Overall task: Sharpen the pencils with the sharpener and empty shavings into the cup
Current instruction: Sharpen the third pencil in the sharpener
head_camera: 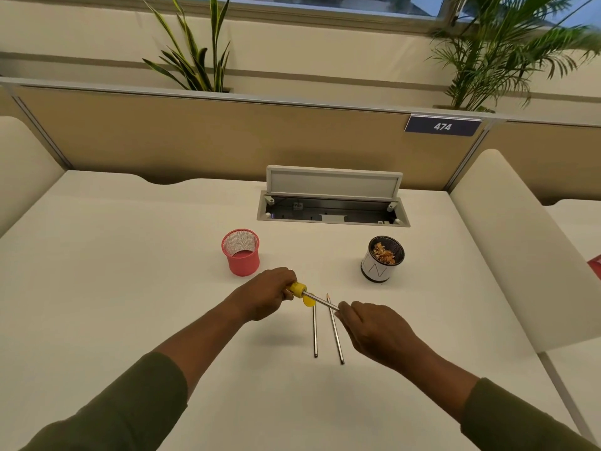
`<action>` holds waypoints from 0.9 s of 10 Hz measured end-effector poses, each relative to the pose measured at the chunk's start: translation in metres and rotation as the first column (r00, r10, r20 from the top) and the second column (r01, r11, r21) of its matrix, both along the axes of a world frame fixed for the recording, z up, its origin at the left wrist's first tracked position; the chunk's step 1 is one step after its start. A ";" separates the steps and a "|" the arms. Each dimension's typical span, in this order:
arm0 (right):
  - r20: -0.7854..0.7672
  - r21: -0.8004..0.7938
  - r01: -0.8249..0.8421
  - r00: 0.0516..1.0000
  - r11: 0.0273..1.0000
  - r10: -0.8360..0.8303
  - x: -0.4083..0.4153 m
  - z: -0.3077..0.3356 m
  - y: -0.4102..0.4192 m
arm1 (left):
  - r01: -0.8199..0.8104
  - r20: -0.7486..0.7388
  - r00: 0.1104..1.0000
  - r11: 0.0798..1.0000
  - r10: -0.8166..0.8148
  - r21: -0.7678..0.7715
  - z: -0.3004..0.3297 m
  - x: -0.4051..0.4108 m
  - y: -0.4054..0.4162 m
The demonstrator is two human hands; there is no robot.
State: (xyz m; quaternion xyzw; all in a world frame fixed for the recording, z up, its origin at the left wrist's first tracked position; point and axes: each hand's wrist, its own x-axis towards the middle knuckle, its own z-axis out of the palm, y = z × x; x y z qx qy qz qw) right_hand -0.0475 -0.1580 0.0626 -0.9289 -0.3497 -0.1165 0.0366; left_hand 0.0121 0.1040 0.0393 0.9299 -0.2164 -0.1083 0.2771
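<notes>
Three pencils: one slim grey pencil (320, 301) is held above the bench between both hands, its far end pushed into a yellow plastic sharpener (297, 288); two more grey pencils lie on the bench side by side just below, the left pencil (314, 333) partly under the sharpener, the right pencil (335, 330) showing a sharpened tip pointing away.
Left hand (266, 294): fingers curled round the yellow sharpener, gripping it.
Right hand (374, 330): fingers pinch the near end of the held pencil, partly covering the right pencil's shaft.
Yellow round piece (307, 301): sits under the held pencil, just below the sharpener; whether it is a cap I cannot tell.
Shavings cup (382, 259): dark mesh cylinder with a white paper wrap marked "N", holding tan curled shavings, standing beyond the right hand.
Pink cup (241, 252): round wire-mesh holder, standing beyond the left hand.
Bench (130, 271): smooth off-white surface.
Cable hatch (333, 198): grey lid tilted open at the far edge.
Sign (442, 126): dark plate reading "474" on the tan partition.
Plants (195, 53): green leaves behind the partition.
Sleeves (130, 405): olive green fabric.
</notes>
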 end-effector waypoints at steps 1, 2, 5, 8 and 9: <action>-0.144 0.166 0.101 0.987 0.981 -0.077 -0.004 -0.001 0.011 | -0.024 0.038 0.999 1.000 0.024 -0.007 0.000 -0.002 -0.004; -0.853 0.419 0.784 0.512 0.459 -0.097 -0.004 0.017 0.032 | -0.004 0.104 0.995 1.000 0.006 -0.017 0.000 0.000 -0.004; -0.789 0.277 0.643 0.576 0.714 -0.212 -0.007 0.028 0.030 | 0.036 0.016 0.999 0.998 -0.037 0.057 -0.001 0.004 -0.001; 0.061 0.074 -0.046 0.997 0.996 0.041 0.003 0.003 0.001 | 0.009 -0.024 1.000 1.000 -0.009 0.002 0.002 0.002 -0.005; -0.247 0.292 0.233 0.955 0.928 -0.162 0.000 0.008 0.022 | -0.016 0.011 1.000 1.000 0.016 0.007 -0.001 -0.001 -0.008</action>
